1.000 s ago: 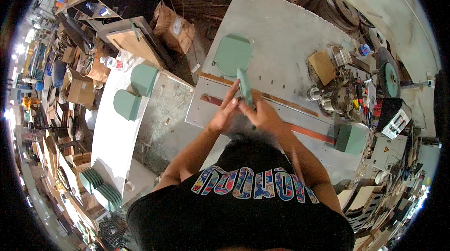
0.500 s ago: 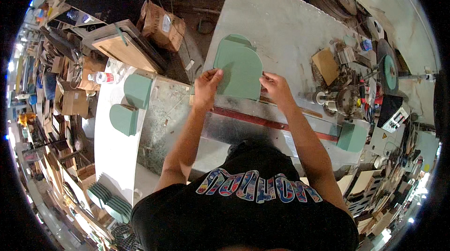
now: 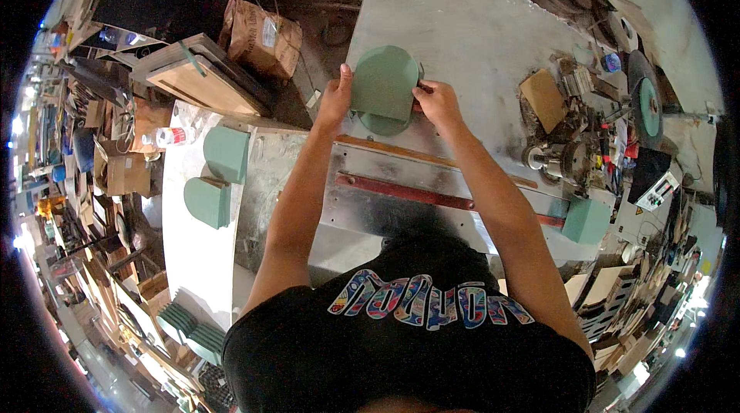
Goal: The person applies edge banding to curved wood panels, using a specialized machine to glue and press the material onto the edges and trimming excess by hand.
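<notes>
A sage-green panel (image 3: 383,88), rounded at its far end and straight at its near edge, is over the pale work table. The curved end of another green panel (image 3: 379,125) shows from beneath it. My right hand (image 3: 439,107) pinches the upper panel's right edge between thumb and fingers. Beside its left edge is my left hand (image 3: 335,101), thumb stretched upward and apart from the partly hidden fingers; whether it touches the edge is hard to tell.
A red strip (image 3: 405,192) and a wooden strip (image 3: 397,149) run across the table's near side. More green panels (image 3: 206,201) sit on the white surface at left, and another green stack (image 3: 586,222) at right. A round grinding disc (image 3: 647,107) and metal machinery (image 3: 569,160) stand at far right.
Both hands and the panel have moved away from me. The panel has turned, so the lower one now shows at its near side. My left thumb has come off the panel's face.
</notes>
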### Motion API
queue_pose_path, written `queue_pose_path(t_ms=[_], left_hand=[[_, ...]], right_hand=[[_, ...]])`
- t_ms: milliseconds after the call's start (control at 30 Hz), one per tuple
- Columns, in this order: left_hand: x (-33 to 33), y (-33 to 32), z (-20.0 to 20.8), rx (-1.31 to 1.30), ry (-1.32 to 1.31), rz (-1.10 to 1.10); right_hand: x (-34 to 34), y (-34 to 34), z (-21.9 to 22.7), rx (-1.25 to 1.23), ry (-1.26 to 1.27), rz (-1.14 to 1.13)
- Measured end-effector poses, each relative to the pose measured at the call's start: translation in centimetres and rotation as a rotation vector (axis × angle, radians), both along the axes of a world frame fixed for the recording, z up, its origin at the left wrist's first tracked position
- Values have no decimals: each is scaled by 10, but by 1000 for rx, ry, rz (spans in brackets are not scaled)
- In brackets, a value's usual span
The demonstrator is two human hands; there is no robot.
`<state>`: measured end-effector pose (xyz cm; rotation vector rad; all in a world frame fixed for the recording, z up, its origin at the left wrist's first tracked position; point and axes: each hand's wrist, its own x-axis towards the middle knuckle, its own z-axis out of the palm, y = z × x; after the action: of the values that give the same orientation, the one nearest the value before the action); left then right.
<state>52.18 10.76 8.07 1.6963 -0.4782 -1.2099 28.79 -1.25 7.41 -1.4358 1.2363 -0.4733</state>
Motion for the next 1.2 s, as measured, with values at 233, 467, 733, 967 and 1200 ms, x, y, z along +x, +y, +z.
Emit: queue_pose_path(t_ms=[233, 467, 733, 967, 1200], left_hand=[[5, 4, -15, -47, 54, 2], [-12, 2, 2, 14, -19, 60], [-26, 46, -62, -126, -1148, 172], [-245, 118, -14, -219, -670, -26], [-429, 111, 7, -313, -384, -608]], right_hand=[[4, -6, -14, -164, 131, 106], [1, -6, -28, -309, 253, 116], [-68, 57, 59, -374, -43, 104], [-248, 171, 25, -233, 130, 323], [-400, 208, 33, -76, 465, 331]])
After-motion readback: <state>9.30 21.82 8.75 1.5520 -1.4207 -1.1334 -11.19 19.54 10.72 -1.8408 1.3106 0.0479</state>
